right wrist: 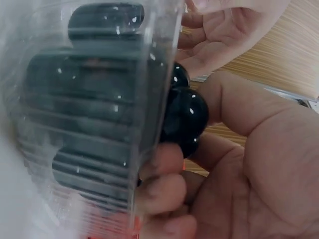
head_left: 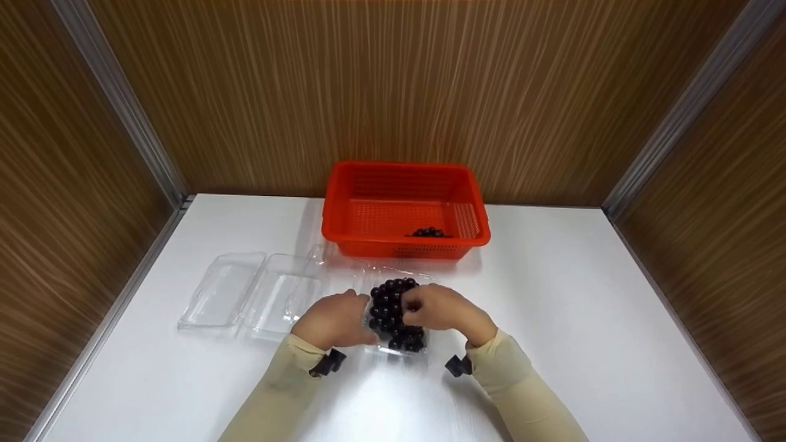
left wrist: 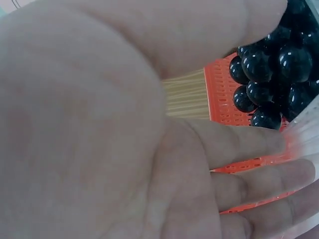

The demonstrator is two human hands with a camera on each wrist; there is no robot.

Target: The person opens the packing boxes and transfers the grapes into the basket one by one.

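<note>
Down at the near middle of the white bench [head_left: 583,319], both hands meet over a clear plastic clamshell tray [head_left: 393,350] filled with a bunch of glossy black grapes [head_left: 393,307]. The right hand [head_left: 439,307] lies palm-down over the right part of the bunch, wrist bent inward, its grip curled: the right wrist view shows the thumb and bent fingertips [right wrist: 162,186] pinching one black grape [right wrist: 187,114] at the tray's transparent wall [right wrist: 99,124]. The left hand [head_left: 334,319] sits just left of that grip, against the tray's left side. In the left wrist view its fingers [left wrist: 239,144] run nearly straight and relaxed along the ribbed plastic edge, thumb arched above the grapes [left wrist: 274,74]; whether they merely rest on the tray or steady it is hard to tell, as the palm fills most of that view. Both forearms wear beige sleeves [head_left: 522,380] with small black clips at the wrists.

Beyond the grips, at the bench's far edge, stands an orange perforated plastic basket [head_left: 353,209] with a small cluster of dark grapes [head_left: 428,232] on its floor. Left of the left hand lies a second, open clear plastic clamshell [head_left: 245,291], both halves flat on the bench. Brown wood-grain panels [head_left: 393,80] wall in the bench on three sides.
</note>
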